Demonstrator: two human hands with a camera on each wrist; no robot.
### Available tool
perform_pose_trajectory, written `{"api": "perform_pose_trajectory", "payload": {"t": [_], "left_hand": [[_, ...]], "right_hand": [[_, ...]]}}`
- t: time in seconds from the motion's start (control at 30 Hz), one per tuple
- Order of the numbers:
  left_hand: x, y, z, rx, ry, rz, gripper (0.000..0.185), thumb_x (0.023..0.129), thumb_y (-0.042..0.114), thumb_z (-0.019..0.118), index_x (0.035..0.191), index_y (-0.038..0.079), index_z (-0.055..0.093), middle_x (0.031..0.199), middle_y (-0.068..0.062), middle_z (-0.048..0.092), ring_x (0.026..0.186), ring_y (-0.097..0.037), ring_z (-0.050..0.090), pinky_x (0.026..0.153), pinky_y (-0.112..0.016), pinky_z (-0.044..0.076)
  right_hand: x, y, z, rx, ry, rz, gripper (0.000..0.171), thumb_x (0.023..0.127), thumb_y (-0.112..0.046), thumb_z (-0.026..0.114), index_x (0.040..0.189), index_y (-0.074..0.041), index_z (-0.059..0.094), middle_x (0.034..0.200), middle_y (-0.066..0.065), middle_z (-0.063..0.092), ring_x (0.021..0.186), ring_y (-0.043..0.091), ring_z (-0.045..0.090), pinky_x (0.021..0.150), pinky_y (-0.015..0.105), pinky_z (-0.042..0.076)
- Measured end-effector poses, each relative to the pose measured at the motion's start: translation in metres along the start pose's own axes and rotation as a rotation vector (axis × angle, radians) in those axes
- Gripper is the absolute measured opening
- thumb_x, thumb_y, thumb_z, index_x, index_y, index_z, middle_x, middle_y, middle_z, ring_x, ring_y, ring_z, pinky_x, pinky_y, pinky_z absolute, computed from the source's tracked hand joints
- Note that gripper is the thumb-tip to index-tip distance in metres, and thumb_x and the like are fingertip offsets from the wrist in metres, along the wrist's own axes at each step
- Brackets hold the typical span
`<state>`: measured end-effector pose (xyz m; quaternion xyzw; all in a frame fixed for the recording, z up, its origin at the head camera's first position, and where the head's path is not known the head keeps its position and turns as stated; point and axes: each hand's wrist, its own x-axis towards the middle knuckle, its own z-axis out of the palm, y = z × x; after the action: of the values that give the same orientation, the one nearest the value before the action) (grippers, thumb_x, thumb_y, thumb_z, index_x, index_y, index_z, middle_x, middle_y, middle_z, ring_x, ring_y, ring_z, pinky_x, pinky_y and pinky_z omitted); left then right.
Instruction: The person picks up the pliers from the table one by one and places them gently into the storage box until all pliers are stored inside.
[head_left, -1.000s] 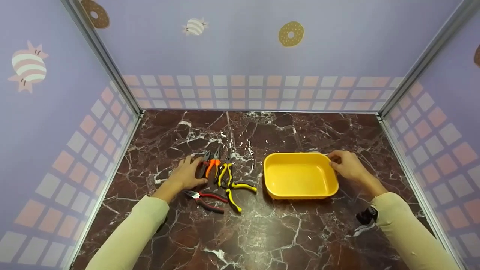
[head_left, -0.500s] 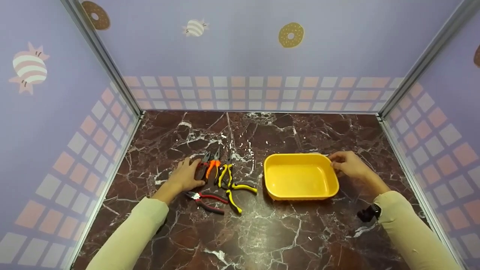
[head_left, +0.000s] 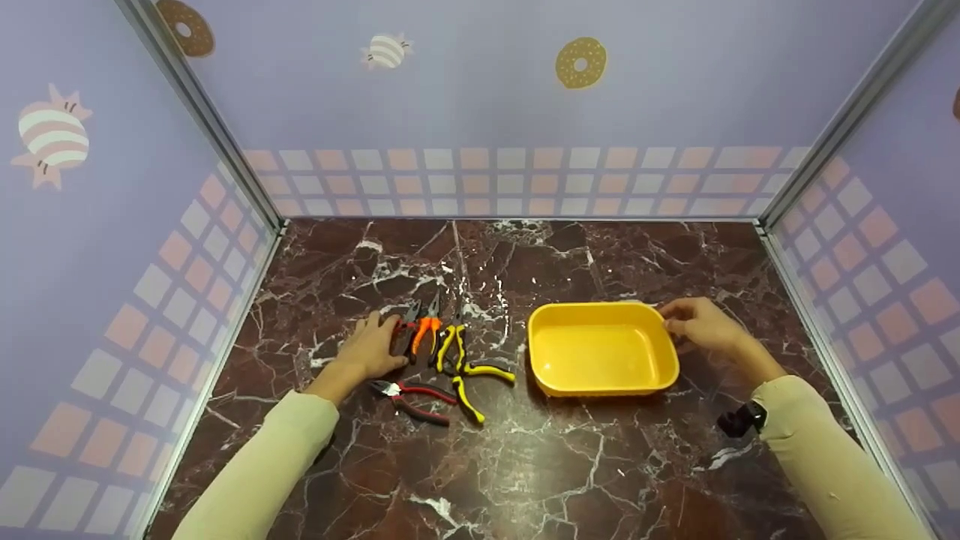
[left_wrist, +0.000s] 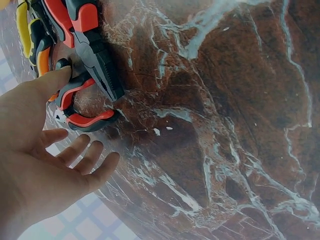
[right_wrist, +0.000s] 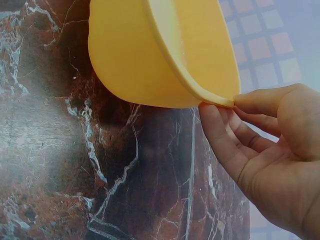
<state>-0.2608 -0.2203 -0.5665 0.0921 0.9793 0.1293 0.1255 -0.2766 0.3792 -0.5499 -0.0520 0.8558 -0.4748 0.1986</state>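
Observation:
My left hand [head_left: 365,351] is spread low beside a pair of red-and-black pliers [left_wrist: 89,121], its thumb against their handle and its fingers loosely bent. Nearer to me, other pliers with red-and-black handles [head_left: 424,403] lie with their jaws pointing left. Orange-handled pliers [head_left: 425,336] and yellow-and-black pliers [head_left: 470,395] are grouped just right of this hand. Farther right stands a yellow plastic tub [right_wrist: 137,60], with nothing in it. My right hand [head_left: 703,327] pinches the tub's rim at its far right corner between thumb and fingers.
The marbled dark tabletop [head_left: 540,472] carries all of it. Purple patterned panels enclose it at the back [head_left: 480,90] and on both sides, joined by metal corner posts [head_left: 210,120].
My left thumb has drawn back slightly to the left. My right hand keeps its pinch on the tub's rim, and its wrist has shifted slightly right.

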Motion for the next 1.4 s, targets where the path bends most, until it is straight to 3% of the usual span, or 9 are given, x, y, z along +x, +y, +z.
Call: {"api": "perform_pose_trajectory", "payload": {"t": [0.33, 0.6, 0.97, 1.2, 1.4], "left_hand": [[0.003, -0.003, 0.009, -0.022, 0.003, -0.003, 0.085, 0.093, 0.034, 0.083, 0.157, -0.002, 0.041, 0.157, -0.033, 0.035, 0.146, -0.056, 0.033, 0.111, -0.068, 0.040], [0.004, -0.002, 0.010, -0.043, 0.019, -0.039, 0.087, 0.093, 0.031, 0.084, 0.156, -0.009, 0.039, 0.160, -0.037, 0.032, 0.147, -0.056, 0.032, 0.118, -0.064, 0.035], [0.005, -0.003, 0.006, 0.009, 0.018, -0.057, 0.075, 0.087, 0.022, 0.085, 0.148, -0.007, 0.052, 0.154, -0.034, 0.038, 0.135, -0.056, 0.044, 0.104, -0.069, 0.046], [0.003, -0.005, 0.008, 0.055, 0.036, -0.034, 0.079, 0.083, 0.022, 0.085, 0.148, -0.009, 0.052, 0.148, -0.040, 0.040, 0.130, -0.059, 0.044, 0.098, -0.070, 0.050], [0.001, -0.008, 0.007, 0.081, 0.060, -0.005, 0.076, 0.084, 0.021, 0.082, 0.148, -0.008, 0.052, 0.143, -0.040, 0.045, 0.130, -0.057, 0.044, 0.094, -0.069, 0.052]], "right_hand": [[-0.010, -0.018, 0.003, 0.039, -0.011, 0.006, 0.037, 0.106, 0.002, 0.052, 0.138, 0.020, 0.053, 0.123, 0.043, 0.061, 0.095, 0.051, 0.071, 0.080, 0.058, 0.063], [0.000, 0.003, 0.002, 0.028, 0.015, 0.026, 0.036, 0.107, -0.004, 0.056, 0.139, 0.013, 0.057, 0.120, 0.034, 0.064, 0.091, 0.038, 0.073, 0.077, 0.048, 0.065], [0.000, 0.003, 0.003, 0.010, 0.019, -0.007, 0.038, 0.108, -0.005, 0.057, 0.141, 0.012, 0.056, 0.122, 0.033, 0.065, 0.091, 0.036, 0.073, 0.074, 0.047, 0.065], [0.000, 0.002, 0.004, 0.041, 0.016, -0.007, 0.039, 0.106, -0.002, 0.054, 0.142, 0.014, 0.053, 0.125, 0.035, 0.062, 0.100, 0.037, 0.069, 0.075, 0.047, 0.065], [-0.001, 0.001, 0.004, 0.038, 0.013, 0.007, 0.042, 0.107, -0.004, 0.055, 0.145, 0.014, 0.050, 0.123, 0.036, 0.062, 0.096, 0.039, 0.071, 0.076, 0.049, 0.065]]}}
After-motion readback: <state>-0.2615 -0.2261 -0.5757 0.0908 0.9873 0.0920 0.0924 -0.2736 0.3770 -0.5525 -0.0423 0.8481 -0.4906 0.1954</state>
